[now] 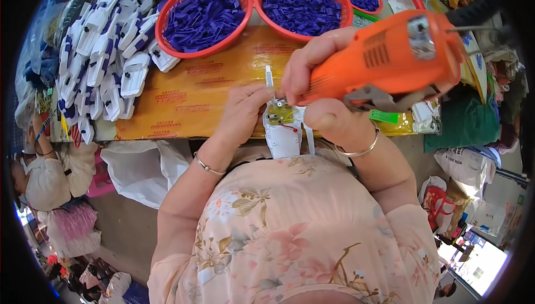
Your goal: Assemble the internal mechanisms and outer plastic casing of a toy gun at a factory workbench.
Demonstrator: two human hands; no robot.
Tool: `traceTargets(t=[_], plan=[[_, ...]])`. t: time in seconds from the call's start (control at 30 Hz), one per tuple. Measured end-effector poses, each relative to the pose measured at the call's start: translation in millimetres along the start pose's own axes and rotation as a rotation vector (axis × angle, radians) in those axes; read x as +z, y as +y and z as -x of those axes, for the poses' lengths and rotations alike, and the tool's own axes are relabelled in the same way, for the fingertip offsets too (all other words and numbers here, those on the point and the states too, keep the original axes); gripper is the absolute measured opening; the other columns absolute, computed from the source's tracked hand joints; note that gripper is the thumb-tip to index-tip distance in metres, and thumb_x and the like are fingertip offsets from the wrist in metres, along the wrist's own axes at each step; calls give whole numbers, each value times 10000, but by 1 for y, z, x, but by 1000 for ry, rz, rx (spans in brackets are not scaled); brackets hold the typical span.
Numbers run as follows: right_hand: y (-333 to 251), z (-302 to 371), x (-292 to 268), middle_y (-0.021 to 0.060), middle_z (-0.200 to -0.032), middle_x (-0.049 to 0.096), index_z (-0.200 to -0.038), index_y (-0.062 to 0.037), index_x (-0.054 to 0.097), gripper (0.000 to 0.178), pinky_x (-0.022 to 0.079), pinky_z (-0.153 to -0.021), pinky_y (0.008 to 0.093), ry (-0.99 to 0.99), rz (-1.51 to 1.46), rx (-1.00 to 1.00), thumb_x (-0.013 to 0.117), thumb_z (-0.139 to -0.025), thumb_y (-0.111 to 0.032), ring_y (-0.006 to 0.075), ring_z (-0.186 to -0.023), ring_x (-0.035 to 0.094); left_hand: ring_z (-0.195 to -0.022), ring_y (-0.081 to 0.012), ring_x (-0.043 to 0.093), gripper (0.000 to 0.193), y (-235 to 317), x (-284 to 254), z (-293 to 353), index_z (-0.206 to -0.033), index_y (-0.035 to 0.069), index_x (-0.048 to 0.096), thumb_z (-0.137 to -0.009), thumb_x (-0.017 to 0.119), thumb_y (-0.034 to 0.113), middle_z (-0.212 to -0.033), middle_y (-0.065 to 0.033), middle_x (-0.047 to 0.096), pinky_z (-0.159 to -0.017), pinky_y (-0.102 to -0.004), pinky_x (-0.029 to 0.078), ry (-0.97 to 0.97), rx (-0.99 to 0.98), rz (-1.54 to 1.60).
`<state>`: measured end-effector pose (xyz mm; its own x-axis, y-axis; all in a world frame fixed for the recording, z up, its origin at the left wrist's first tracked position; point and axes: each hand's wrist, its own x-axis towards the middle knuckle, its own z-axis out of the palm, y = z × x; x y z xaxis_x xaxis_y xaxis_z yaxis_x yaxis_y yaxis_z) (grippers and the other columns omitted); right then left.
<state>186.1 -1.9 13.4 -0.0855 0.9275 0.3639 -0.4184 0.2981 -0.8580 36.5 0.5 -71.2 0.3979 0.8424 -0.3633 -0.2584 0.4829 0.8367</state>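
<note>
A white plastic housing [285, 141] lies at the table's near edge, its lower end against my clothing. Inside it sits a green circuit board [273, 115] with a red wire. My left hand [248, 106] is closed on the upper left side of the housing, fingertips pinched close to the board. My right hand [312, 64] wraps round an orange electric screwdriver [384, 53], held tilted with its front end toward the housing. The tool's tip is hidden behind the fingers, so whether it touches a screw does not show.
Red baskets [203, 47] of purple plastic parts stand along the back. White-and-purple assemblies [89, 64] pile up at the left of the yellow-brown tabletop [195, 89]. A black cable leaves the screwdriver at the upper right. Another person [50, 176] is at the far left.
</note>
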Motion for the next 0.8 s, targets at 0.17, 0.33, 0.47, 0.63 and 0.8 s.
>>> traceTargets(t=[0.17, 0.33, 0.47, 0.63, 0.8], plan=[[10, -3, 2, 57, -723, 556, -868, -28, 470, 588, 477, -558, 259, 22, 39, -39, 862, -638, -400, 156, -633, 564, -621, -49, 547, 222, 1, -2, -1, -882, -18, 668, -906, 547, 167, -777, -19, 640, -532, -191, 422, -63, 140, -66], [12, -3, -1, 53, -734, 551, -889, -32, 457, 584, 474, -557, 260, 19, 117, -66, 848, -659, -400, 152, -644, 561, -627, -45, 541, 221, 1, -4, 0, -878, -18, 670, -909, 544, 161, -785, -18, 644, -533, -190, 416, -65, 92, -64], [12, -3, -1, 53, -756, 545, -931, -40, 436, 587, 476, -566, 262, -41, 134, -18, 839, -678, -385, 148, -647, 556, -604, -40, 521, 218, -4, -7, 0, -857, -11, 673, -906, 546, 160, -754, -6, 633, -526, -185, 404, -46, 109, -60], [13, -1, -2, 54, -763, 547, -935, -42, 430, 577, 479, -577, 265, -36, 139, -43, 838, -687, -364, 148, -654, 557, -557, -27, 467, 220, -2, -4, -3, -812, 8, 673, -901, 548, 167, -689, 22, 597, -488, -185, 348, -40, 69, -74], [20, 0, -5, 55, -767, 554, -941, -45, 435, 519, 481, -589, 264, -98, 179, -81, 834, -708, -282, 142, -665, 558, -552, -27, 458, 227, -5, -1, -6, -788, 11, 677, -896, 545, 161, -662, 26, 587, -477, -190, 340, 32, 29, -36]])
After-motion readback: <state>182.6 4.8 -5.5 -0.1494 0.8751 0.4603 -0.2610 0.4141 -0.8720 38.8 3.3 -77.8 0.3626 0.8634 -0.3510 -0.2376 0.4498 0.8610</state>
